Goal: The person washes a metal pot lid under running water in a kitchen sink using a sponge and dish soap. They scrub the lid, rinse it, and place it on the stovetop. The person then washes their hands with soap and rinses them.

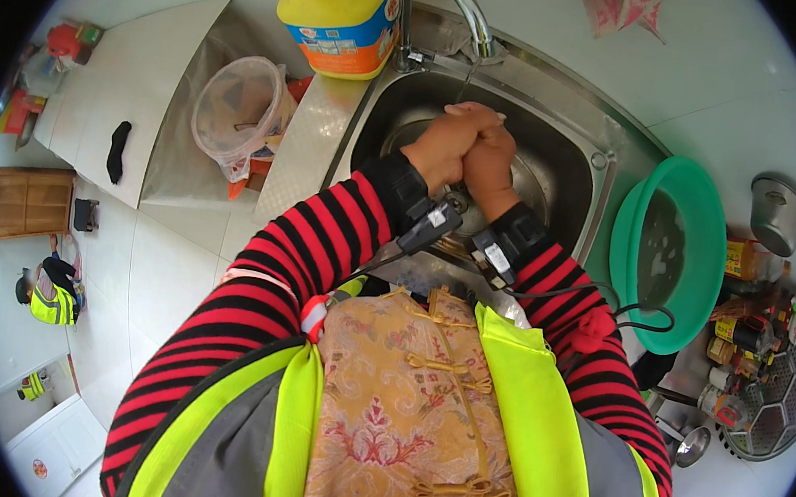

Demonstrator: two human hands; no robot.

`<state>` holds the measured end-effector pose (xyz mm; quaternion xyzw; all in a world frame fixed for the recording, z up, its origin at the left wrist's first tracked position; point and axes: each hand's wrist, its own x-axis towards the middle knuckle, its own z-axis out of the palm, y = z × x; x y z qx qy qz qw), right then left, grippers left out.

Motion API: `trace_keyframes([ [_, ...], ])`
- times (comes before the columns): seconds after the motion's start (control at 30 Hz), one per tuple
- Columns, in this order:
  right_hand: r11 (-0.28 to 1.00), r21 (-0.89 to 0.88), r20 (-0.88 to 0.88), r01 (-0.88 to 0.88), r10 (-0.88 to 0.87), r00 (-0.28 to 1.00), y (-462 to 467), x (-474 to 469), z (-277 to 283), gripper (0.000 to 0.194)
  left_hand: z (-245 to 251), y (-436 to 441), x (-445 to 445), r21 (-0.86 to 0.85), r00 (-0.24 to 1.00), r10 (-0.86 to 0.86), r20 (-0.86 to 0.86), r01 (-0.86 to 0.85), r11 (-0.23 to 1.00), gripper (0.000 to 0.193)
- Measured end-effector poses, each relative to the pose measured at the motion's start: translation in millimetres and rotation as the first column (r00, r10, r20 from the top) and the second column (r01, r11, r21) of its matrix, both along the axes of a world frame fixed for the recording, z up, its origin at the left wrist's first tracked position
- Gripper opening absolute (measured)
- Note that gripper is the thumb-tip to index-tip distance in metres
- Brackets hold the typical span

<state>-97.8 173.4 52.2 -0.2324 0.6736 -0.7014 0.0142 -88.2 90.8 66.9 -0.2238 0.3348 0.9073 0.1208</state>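
Under the chrome faucet, both my hands are pressed together over the stainless steel sink. My left hand lies against my right hand, its fingers overlapping the other's top. A thin stream of water falls from the spout towards the fingers. The palms are hidden, so I cannot tell whether anything is between them. Below the hands, the sink drain partly shows. Black bands with cabled modules wrap both wrists.
Left of the sink stand a large yellow detergent bottle and a lined bin. A green basin of cloudy water sits at right, near a metal pot and several bottles and jars. A person in a vest crouches far left.
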Motion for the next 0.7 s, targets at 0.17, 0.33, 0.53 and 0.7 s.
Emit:
trace_keyframes([
  [0.17,0.843,-0.520,0.623,0.136,0.266,0.736,-17.1,-20.9,-11.3,0.025,-11.0,-24.2,-24.3,0.074,0.990,-0.027,-0.140,0.037,0.997,0.012],
  [0.33,0.730,-0.678,0.508,0.087,0.381,0.773,-26.4,-13.5,-12.2,0.024,-12.9,-38.4,-26.5,0.153,0.984,-0.018,-0.176,0.046,0.987,0.019],
  [0.53,0.925,-0.379,0.416,0.035,0.136,0.899,-25.9,-3.9,4.0,0.025,-11.6,-34.0,-31.2,0.116,0.969,0.239,-0.059,-0.231,0.966,0.026],
  [0.7,0.993,-0.023,0.274,-0.116,0.118,0.954,-25.9,-14.4,12.6,0.025,-23.3,-24.0,-20.4,0.110,0.993,0.093,-0.078,-0.084,0.990,0.017],
])
